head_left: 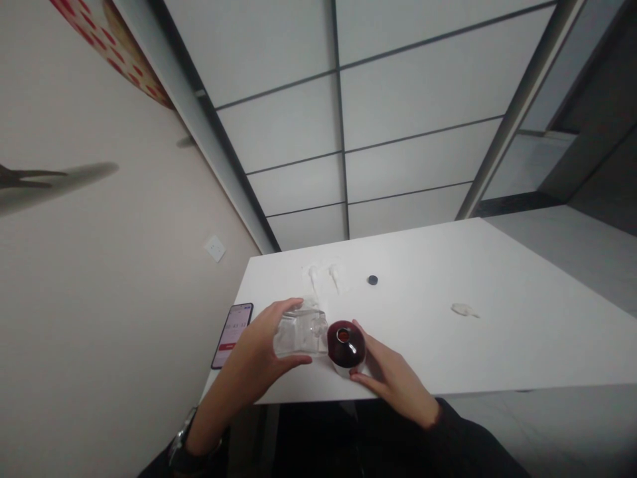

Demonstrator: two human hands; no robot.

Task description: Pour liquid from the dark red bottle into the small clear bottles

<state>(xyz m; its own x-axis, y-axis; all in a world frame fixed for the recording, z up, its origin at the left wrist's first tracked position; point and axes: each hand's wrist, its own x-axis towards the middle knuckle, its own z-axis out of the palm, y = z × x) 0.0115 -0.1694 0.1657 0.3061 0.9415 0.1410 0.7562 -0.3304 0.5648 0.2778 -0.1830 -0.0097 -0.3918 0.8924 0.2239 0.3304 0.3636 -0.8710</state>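
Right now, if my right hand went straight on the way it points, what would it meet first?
The dark red bottle, which your right hand is touching. Beyond it, the clear container seems next in line, though depth there is hard to judge.

My bare left hand (259, 352), a shiny silver-toned band (182, 431) around the wrist behind its fingers (284, 307), a black left sleeve (193, 462) farther back, my bare right hand (398, 382), a black right sleeve (468, 428) behind its fingers, reaching the wrist

Pale wall (124, 279), white table (423, 305)
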